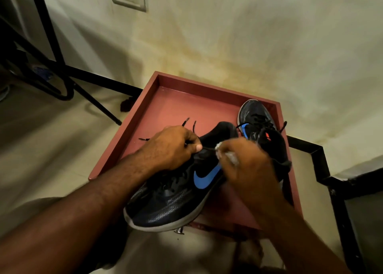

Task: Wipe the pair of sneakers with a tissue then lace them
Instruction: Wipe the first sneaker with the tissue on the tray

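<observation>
here, left hand (pixel 174 147) curled pinching lace (pixel 207 148), right hand (pixel 246 159) clutching tissue (pixel 231 155)

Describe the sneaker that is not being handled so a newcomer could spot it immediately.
Find the red wooden tray against the pale wall. In its far right corner lies a black sneaker with a blue swoosh, toe pointing at the wall. Unlike its twin, the near black sneaker, no hand touches it and an orange tongue label shows.

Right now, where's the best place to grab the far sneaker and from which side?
Probably the far sneaker is best taken at its open heel collar, from above on the near side: its toe points away toward the tray's back wall, and the right hand is already nearest.
</observation>
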Available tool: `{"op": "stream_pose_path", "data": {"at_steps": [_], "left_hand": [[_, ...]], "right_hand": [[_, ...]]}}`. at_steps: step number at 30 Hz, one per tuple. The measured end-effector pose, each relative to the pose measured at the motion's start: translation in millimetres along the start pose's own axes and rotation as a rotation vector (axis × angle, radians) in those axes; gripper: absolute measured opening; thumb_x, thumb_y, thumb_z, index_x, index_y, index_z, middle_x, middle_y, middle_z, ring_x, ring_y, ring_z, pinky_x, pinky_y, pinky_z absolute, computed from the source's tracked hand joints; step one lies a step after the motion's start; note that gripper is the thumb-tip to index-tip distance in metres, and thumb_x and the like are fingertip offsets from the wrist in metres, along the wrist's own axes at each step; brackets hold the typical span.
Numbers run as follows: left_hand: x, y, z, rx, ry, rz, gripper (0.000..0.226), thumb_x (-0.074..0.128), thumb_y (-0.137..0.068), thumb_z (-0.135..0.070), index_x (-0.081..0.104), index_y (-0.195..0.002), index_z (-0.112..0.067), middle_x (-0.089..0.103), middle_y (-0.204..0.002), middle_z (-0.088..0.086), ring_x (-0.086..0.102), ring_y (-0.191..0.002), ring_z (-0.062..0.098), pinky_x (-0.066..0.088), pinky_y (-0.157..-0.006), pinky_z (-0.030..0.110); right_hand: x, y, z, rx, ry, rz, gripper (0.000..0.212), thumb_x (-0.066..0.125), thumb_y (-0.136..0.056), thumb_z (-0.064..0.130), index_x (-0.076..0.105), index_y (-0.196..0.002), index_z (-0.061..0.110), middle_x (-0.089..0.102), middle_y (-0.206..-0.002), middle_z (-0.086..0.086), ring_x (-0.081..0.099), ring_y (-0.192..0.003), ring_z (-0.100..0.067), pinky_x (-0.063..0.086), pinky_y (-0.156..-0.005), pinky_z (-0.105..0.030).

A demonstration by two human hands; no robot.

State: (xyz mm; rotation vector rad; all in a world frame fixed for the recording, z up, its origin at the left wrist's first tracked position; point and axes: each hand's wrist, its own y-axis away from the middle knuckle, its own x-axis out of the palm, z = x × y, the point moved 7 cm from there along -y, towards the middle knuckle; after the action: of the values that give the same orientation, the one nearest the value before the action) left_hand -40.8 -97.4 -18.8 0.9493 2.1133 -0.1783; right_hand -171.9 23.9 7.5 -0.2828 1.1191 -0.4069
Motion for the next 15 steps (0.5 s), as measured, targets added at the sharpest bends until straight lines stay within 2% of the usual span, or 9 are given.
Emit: {"op": "stream_pose_path", "data": {"at_steps": [2,4,8,10,12,14,15], "left_hand": [[1.7,0.6,-1.4,0.01,0.016,0.021,0.013,0.064,-0.102,-0.037,0.077,-0.099,-0.033,0.071,-0.095,-0.018,0.065,-0.088,-0.002,0.05,-0.079,0.023],[2.7,1.6,-1.9,0.014,0.02,0.037,0.015,0.064,-0.102,-0.036,0.074,-0.091,-0.035,0.07,-0.092,-0.019,0.064,-0.085,-0.003,0.048,-0.075,0.02],[-2.2,-1.5,3.7,-0.036,0.095,0.052,0.025,0.062,-0.104,-0.031,0.069,-0.081,-0.032,0.068,-0.075,-0.015,0.063,-0.071,-0.001,0.047,-0.066,0.017],[-3.7,-0.7,7.7,-0.076,0.191,0.091,0.023,0.062,-0.104,-0.031,0.074,-0.085,-0.028,0.075,-0.083,-0.009,0.071,-0.081,0.007,0.059,-0.076,0.028],[-2.4,1.9,9.4,-0.11,0.3,0.147,0.025,0.06,-0.105,-0.032,0.078,-0.089,-0.024,0.08,-0.093,-0.003,0.076,-0.093,0.015,0.061,-0.09,0.039],[-0.8,5.2,11.0,-0.158,0.426,0.196,0.027,0.059,-0.106,-0.027,0.079,-0.091,-0.02,0.081,-0.098,0.001,0.076,-0.098,0.015,0.06,-0.09,0.036],[-0.8,6.8,11.5,-0.18,0.465,0.212,0.027,0.058,-0.107,-0.025,0.079,-0.091,-0.018,0.081,-0.099,0.002,0.076,-0.098,0.014,0.059,-0.087,0.033]], "right_hand": [[-19.8,-6.1,-22.3,0.093,0.043,-0.091,0.014,0.072,-0.09,0.001,0.067,-0.093,0.013,0.065,-0.09,-0.001,0.06,-0.081,-0.017,0.052,-0.072,-0.03],[-19.3,-2.6,-24.2,0.119,0.044,-0.087,0.014,0.071,-0.09,0.0,0.066,-0.092,0.013,0.064,-0.088,-0.001,0.061,-0.079,-0.018,0.056,-0.071,-0.04],[-3.1,8.8,-2.4,0.043,-0.115,0.013,0.014,0.073,-0.09,0.004,0.067,-0.097,0.015,0.065,-0.093,0.004,0.064,-0.084,-0.013,0.058,-0.074,-0.034],[-3.8,7.8,4.6,0.019,-0.161,0.046,0.013,0.074,-0.091,0.007,0.068,-0.099,0.016,0.066,-0.095,0.005,0.064,-0.087,-0.009,0.057,-0.076,-0.027],[-18.9,2.6,-3.8,0.108,-0.205,-0.045,0.012,0.073,-0.092,0.009,0.071,-0.099,0.017,0.068,-0.095,0.007,0.065,-0.086,-0.004,0.052,-0.073,-0.013],[-41.1,-2.4,-23.6,0.251,-0.242,-0.221,0.018,0.068,-0.092,0.007,0.073,-0.104,0.021,0.072,-0.092,0.007,0.068,-0.081,-0.003,0.048,-0.069,-0.007],[-49.3,-3.1,-36.6,0.337,-0.305,-0.294,0.023,0.065,-0.093,0.007,0.074,-0.106,0.024,0.074,-0.088,0.004,0.069,-0.076,-0.005,0.049,-0.068,-0.009]]}}
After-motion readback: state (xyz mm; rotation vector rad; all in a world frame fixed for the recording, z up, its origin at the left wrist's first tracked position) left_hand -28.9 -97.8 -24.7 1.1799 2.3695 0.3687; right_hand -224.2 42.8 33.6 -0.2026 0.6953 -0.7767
